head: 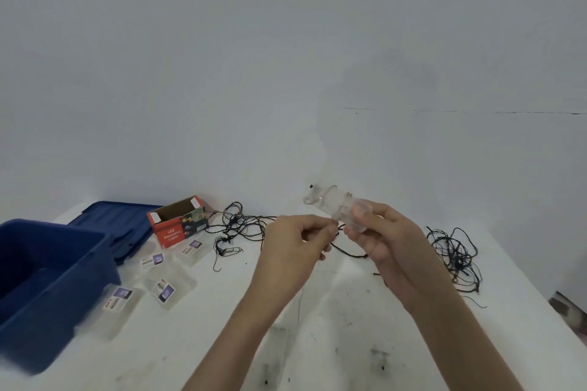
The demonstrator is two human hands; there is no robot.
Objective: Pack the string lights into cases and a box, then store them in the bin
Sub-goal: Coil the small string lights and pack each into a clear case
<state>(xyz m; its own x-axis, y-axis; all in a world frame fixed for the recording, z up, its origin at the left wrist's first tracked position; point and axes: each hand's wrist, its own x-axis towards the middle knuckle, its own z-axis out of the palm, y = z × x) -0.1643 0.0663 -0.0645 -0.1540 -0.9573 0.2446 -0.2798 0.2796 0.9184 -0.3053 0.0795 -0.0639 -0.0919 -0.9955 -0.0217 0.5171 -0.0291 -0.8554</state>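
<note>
My right hand (379, 236) grips a clear plastic case (341, 208) held above the white table (317, 311), with pale wire showing at its far end. Close beside it, my left hand (298, 244) pinches a thin wire at the case's near end. Dark string lights lie tangled behind my hands (236, 228) and to the right (454, 259). Several clear cases with printed labels (165, 289) lie flat on the left. An open red LED-lights box (179, 222) stands behind them. The blue bin (47, 279) sits at the far left.
The bin's blue lid (117, 225) lies flat between the bin and the red box. A plain grey wall rises behind the table. The table's right edge runs diagonally near the right tangle.
</note>
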